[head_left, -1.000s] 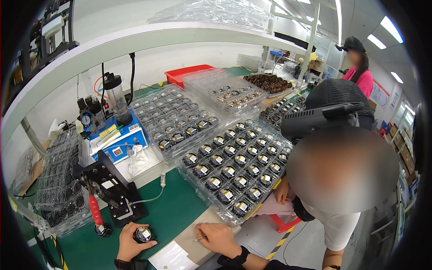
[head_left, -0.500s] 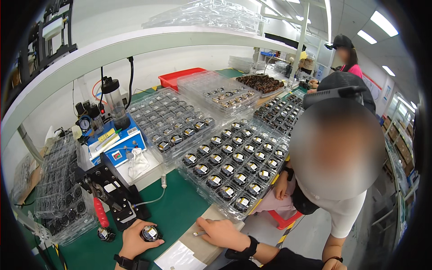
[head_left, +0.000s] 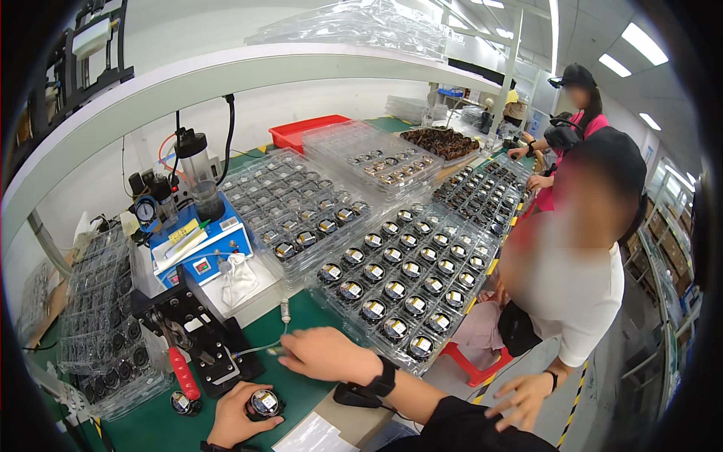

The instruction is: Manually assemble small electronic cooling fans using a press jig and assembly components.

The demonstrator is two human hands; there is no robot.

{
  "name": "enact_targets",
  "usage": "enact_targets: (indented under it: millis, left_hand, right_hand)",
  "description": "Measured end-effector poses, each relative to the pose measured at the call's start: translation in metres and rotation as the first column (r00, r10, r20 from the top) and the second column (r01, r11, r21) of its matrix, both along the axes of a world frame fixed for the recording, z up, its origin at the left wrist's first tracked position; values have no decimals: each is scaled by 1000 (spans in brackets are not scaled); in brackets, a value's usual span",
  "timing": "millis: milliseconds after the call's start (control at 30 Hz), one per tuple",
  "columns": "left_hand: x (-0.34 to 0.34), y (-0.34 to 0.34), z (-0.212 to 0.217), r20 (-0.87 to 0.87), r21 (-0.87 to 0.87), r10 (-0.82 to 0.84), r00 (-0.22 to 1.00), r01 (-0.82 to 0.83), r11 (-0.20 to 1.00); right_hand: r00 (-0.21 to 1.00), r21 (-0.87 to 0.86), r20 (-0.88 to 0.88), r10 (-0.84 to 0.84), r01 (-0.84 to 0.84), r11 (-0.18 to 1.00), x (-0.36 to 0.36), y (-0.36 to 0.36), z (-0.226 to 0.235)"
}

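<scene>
At the lower edge of the green mat, my left hand grips a small round black part with a pale label on top. My right hand is over the mat beside the thin air tube. Its fingers are closed, and a small pale tip pokes out at the fingertips; the rest is hidden. Left of my hands stands a black lever press with a red handle. Another round black part sits just below that handle.
A clear tray of round parts lies ahead, with more stacked trays behind. A blue controller box stands behind the press. White paper lies near the front edge. At right a co-worker sits, one hand near my right arm.
My right hand has moved left and forward from the brown board toward the air tube. My left hand keeps the round part. The co-worker's hand has risen and spread near my right arm.
</scene>
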State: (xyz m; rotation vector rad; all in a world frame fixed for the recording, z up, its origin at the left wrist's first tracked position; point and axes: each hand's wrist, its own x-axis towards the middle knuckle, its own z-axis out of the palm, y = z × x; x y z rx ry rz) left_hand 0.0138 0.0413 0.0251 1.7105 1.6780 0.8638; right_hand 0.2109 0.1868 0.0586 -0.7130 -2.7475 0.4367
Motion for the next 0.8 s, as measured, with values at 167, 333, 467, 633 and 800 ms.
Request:
enact_targets:
  millis: [167, 333, 467, 633, 800]
  left_hand:
    - [6, -1, 2, 111, -17, 55, 992, -53, 998]
    - [4, 0, 2, 62, -25, 65, 996, -64, 998]
    - [4, -1, 6, 25, -45, 52, 998, -51, 998]
    - [5, 2, 8, 10, -39, 44, 999, -44, 998]
    - [5, 1, 7, 35, -31, 43, 998, -42, 999]
  right_hand:
    - [965, -111, -237, -109, 84, 990, -24, 35, -36]
    - [946, -189, -277, -169, 119, 975, -28, 32, -66]
    - [947, -174, -270, -176, 131, 976, -29, 31, -67]
    - [948, -165, -262, -179, 138, 977, -28, 30, -66]
    - [953, -156, -247, -175, 139, 978, -29, 30, -66]
